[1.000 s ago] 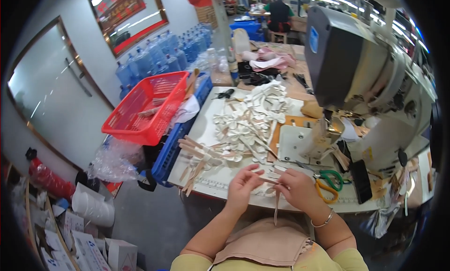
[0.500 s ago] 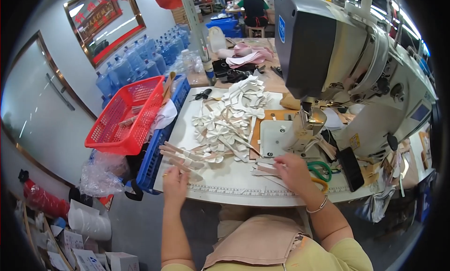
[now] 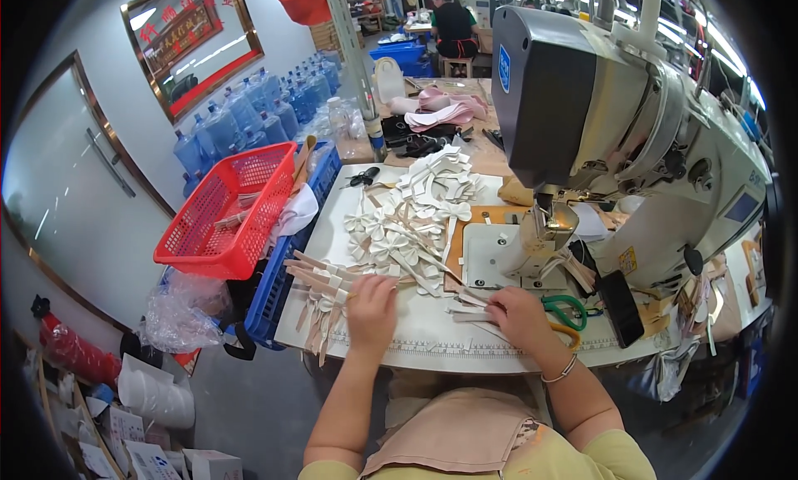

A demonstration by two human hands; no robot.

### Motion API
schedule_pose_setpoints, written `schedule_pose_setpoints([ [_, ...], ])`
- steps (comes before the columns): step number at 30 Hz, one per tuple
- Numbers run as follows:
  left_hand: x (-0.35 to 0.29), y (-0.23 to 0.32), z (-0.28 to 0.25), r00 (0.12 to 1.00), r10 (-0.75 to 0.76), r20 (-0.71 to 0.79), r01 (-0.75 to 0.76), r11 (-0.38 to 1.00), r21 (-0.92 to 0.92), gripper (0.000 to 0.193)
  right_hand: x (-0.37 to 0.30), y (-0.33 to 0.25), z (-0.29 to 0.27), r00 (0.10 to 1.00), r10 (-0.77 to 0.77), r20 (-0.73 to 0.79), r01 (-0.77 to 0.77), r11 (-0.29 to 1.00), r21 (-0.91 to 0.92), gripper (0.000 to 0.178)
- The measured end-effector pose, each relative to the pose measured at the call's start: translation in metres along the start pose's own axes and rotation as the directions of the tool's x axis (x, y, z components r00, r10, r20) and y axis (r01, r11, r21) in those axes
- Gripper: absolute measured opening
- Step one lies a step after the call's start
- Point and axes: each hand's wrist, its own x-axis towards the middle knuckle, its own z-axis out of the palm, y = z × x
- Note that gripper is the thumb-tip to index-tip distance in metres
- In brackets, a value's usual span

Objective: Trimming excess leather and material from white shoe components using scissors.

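My left hand (image 3: 371, 315) is over the front of the white table (image 3: 332, 222), fingers bent and together, at the right end of a bundle of beige and white leather strips (image 3: 320, 274). What its fingertips hold, if anything, is hidden. More strips (image 3: 320, 330) lie below the bundle toward the front edge. My right hand (image 3: 517, 318) is closed on the right ends of a few pale strips (image 3: 472, 315), just in front of the sewing machine's metal plate (image 3: 486, 251). Beyond both hands a loose heap of white, looped leather pieces (image 3: 399, 235) covers the tabletop.
A sewing machine (image 3: 544, 98) rises at the right. Green-handled scissors (image 3: 569, 312) and a dark phone (image 3: 620, 310) sit beside my right hand. Left of the table, a red basket (image 3: 208, 256) rests on a blue crate (image 3: 278, 268). A person (image 3: 455, 31) sits far off.
My left hand has moved right from the left ends of the strips to their right ends. Several strips now lie lower, near the front edge. My right hand stays by its strips.
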Motion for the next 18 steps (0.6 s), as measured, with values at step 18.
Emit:
schedule_pose_setpoints([
  [18, 0.035, 0.035, -0.024, 0.716, -0.547, 0.433, 0.433, -0.139, -0.891, 0.062, -0.003, -0.023, -0.014, 0.972, 0.232, -0.026, -0.163, 0.754, 0.636, 0.012],
])
